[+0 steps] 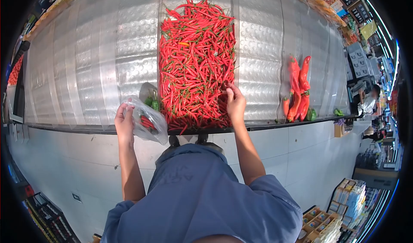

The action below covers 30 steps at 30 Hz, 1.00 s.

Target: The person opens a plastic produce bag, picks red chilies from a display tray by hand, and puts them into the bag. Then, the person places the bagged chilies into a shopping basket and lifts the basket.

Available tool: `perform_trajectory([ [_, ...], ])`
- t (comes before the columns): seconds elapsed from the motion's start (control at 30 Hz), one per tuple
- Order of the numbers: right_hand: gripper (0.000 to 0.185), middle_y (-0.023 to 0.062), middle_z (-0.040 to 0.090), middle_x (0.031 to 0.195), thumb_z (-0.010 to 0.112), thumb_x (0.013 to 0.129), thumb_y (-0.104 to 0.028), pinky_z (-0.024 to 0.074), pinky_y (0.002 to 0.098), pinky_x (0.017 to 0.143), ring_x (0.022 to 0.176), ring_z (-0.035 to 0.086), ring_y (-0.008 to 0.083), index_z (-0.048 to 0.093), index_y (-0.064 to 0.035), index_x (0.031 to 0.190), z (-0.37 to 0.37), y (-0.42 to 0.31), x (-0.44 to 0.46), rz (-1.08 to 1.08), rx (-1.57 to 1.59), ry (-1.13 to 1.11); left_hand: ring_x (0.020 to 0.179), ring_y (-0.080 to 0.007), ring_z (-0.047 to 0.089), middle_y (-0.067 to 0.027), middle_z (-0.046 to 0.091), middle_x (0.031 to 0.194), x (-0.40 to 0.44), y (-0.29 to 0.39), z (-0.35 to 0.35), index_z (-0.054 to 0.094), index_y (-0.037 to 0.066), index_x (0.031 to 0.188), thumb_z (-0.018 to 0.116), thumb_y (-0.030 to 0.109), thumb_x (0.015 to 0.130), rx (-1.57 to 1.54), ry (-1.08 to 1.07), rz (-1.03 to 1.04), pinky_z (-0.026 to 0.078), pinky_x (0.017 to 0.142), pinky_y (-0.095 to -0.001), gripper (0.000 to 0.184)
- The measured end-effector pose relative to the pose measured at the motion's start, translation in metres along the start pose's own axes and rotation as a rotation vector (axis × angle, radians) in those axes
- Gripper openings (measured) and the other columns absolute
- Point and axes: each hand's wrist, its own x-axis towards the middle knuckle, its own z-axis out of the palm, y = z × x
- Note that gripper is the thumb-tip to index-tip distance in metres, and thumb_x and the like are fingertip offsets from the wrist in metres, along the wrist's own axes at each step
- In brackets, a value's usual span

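A long pile of small red chili peppers [193, 58] with green stems lies on the metal display counter [133, 41]. On the left, my left hand [125, 116] is closed on the rim of a clear plastic bag [157, 124], which holds some red chilies. The bag hangs over the counter's front edge. At the pile's right edge, my right hand [235, 100] has its thumb and fingers pinched together beside the chilies. What sits between those fingertips is too small to make out.
Large red peppers [297, 90] lie farther right on the counter, with a green pepper [311, 114] beside them. Green peppers [152, 100] sit behind the bag. A dark edge runs along the counter's front. Shelves and a person [370, 99] are at the far right.
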Motion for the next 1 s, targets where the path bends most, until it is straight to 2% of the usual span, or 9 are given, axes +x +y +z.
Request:
perform_trajectory([
  [0.13, 0.036, 0.0061, 0.069, 0.079, 0.053, 0.105, -0.026, 0.0516, 0.0292, 0.068, 0.070, 0.065, 0.0149, 0.063, 0.0041, 0.122, -0.024, -0.052, -0.002, 0.192, -0.320, -0.200, 0.049, 0.0021, 0.037, -0.0052, 0.062, 0.136, 0.001, -0.005, -0.002, 0.064, 0.005, 0.109, 0.058, 0.010, 0.099, -0.006, 0.015, 0.006, 0.028, 0.043, -0.0174, 0.013],
  [0.23, 0.044, 0.0071, 0.066, 0.081, 0.047, 0.106, -0.032, 0.0518, 0.0318, 0.072, 0.071, 0.062, 0.0192, 0.058, 0.0035, 0.128, -0.031, -0.038, 0.001, 0.359, 0.195, -0.121, 0.051, 0.0025, 0.037, -0.0003, 0.065, 0.130, 0.002, -0.007, -0.004, 0.065, 0.008, 0.113, 0.059, 0.011, 0.099, -0.014, 0.005, 0.019, 0.029, 0.045, -0.0171, 0.015],
  [0.3, 0.051, 0.0102, 0.063, 0.090, 0.039, 0.108, -0.039, 0.0510, 0.0354, 0.080, 0.079, 0.058, 0.0234, 0.051, 0.0029, 0.135, -0.047, -0.034, 0.007, 0.819, 1.483, -0.351, 0.051, 0.0025, 0.037, -0.0004, 0.065, 0.129, 0.004, -0.009, -0.005, 0.064, 0.008, 0.113, 0.059, 0.012, 0.100, -0.003, 0.002, 0.021, 0.029, 0.045, -0.0171, 0.016],
  [0.33, 0.059, 0.0139, 0.061, 0.102, 0.032, 0.108, -0.044, 0.0493, 0.0411, 0.089, 0.092, 0.058, 0.0250, 0.047, 0.0048, 0.137, -0.052, -0.054, 0.007, 0.837, 1.583, -0.345, 0.051, 0.0024, 0.037, -0.0005, 0.065, 0.129, 0.005, -0.009, -0.005, 0.064, 0.007, 0.114, 0.059, 0.012, 0.100, 0.004, 0.002, 0.028, 0.029, 0.045, -0.0170, 0.016],
  [0.5, 0.062, 0.0120, 0.060, 0.098, 0.037, 0.107, -0.045, 0.0485, 0.0441, 0.095, 0.092, 0.058, 0.0260, 0.046, 0.0086, 0.136, -0.061, -0.114, 0.004, 0.939, 1.442, -0.185, 0.050, 0.0023, 0.036, -0.0010, 0.065, 0.127, 0.005, -0.008, 0.000, 0.064, 0.007, 0.114, 0.060, 0.013, 0.100, -0.017, -0.014, 0.017, 0.029, 0.044, -0.0172, 0.016],
  [0.7, 0.038, 0.0019, 0.055, 0.077, 0.055, 0.103, -0.021, 0.0456, 0.0280, 0.062, 0.064, 0.050, 0.0098, 0.052, 0.0031, 0.133, -0.053, -0.046, -0.003, 0.640, 1.508, -0.457, 0.051, 0.0024, 0.037, -0.0002, 0.066, 0.123, 0.005, -0.006, 0.000, 0.064, 0.006, 0.116, 0.059, 0.012, 0.099, -0.027, -0.007, 0.018, 0.028, 0.045, -0.0169, 0.019],
  [0.8, 0.025, -0.0049, 0.053, 0.069, 0.067, 0.089, 0.003, 0.0296, 0.0210, 0.043, 0.049, 0.040, 0.0026, 0.064, -0.0016, 0.114, -0.039, -0.048, -0.005, 0.742, 0.862, -0.152, 0.051, 0.0024, 0.037, 0.0001, 0.066, 0.122, 0.005, -0.007, -0.001, 0.064, 0.006, 0.118, 0.058, 0.011, 0.099, -0.017, -0.001, 0.003, 0.028, 0.045, -0.0167, 0.020],
  [0.97, 0.015, 0.0027, 0.066, 0.080, 0.073, 0.091, -0.008, 0.0353, 0.0232, 0.042, 0.054, 0.051, 0.0041, 0.065, -0.0043, 0.102, 0.002, -0.025, -0.017, 0.614, 0.598, -0.191, 0.050, 0.0024, 0.037, -0.0002, 0.066, 0.128, 0.006, -0.011, -0.004, 0.064, 0.006, 0.115, 0.058, 0.010, 0.099, -0.017, -0.026, -0.025, 0.028, 0.045, -0.0170, 0.018],
  [1.0, 0.019, 0.0041, 0.065, 0.076, 0.074, 0.090, -0.015, 0.0388, 0.0281, 0.044, 0.054, 0.053, 0.0083, 0.065, -0.0036, 0.102, 0.009, -0.031, -0.016, 0.441, 0.240, -0.135, 0.050, 0.0024, 0.037, -0.0007, 0.065, 0.130, 0.007, -0.011, -0.005, 0.064, 0.007, 0.113, 0.058, 0.010, 0.099, -0.016, -0.031, -0.009, 0.028, 0.045, -0.0170, 0.016],
])
